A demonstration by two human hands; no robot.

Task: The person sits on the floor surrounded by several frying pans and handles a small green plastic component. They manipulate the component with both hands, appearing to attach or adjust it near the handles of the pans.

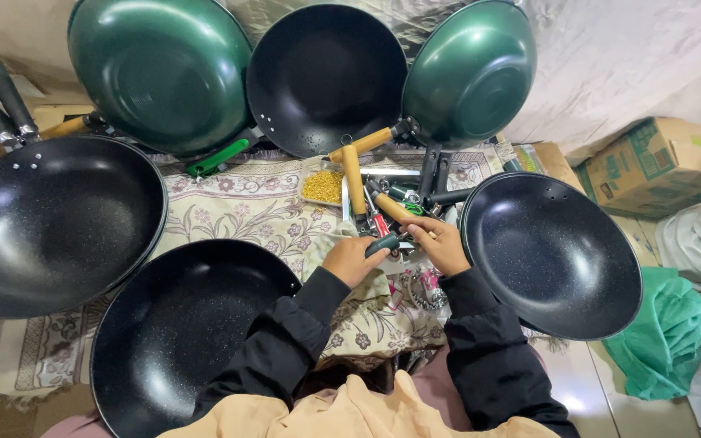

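Currently both hands are meeting at the middle of the patterned floral cloth [229, 211], over a heap of loose pan handles. The left hand [350, 259] is curling its grip around the near end of a short dark green and black pan handle [384, 242]; the fingers are clenching on it. The right hand [445, 243] is closing on the lower end of a tan wooden handle with a black collar [391, 207]; whether it is also touching the dark handle I cannot tell.

Key relation: the dark handle is lying between the two hands, its long axis running roughly from 8 o'clock to 2 o'clock, the free end pointing toward the right hand. The wooden handle is running from 10 o'clock down to 4 o'clock into the right palm. Both hands are about equally near the dark handle.

Surrounding: black speckled woks are sitting at 3 o'clock [552, 255], 7 o'clock [176, 332] and 9 o'clock [54, 223]; green woks are leaning at 11 o'clock [160, 69] and 1 o'clock [470, 73].
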